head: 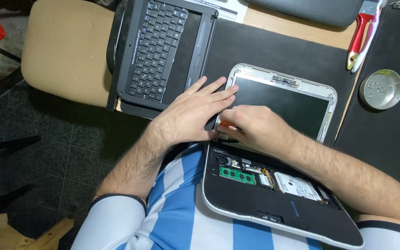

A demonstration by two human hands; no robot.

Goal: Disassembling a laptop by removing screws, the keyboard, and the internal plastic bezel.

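Laptop (274, 153), 2 hands, maybe orange tool.

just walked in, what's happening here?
A person is working on a small opened laptop resting on their lap, its board and drive exposed. The left hand presses flat at the screen's left edge; the right hand grips a small orange tool at the hinge corner. A removed keyboard lies beside.
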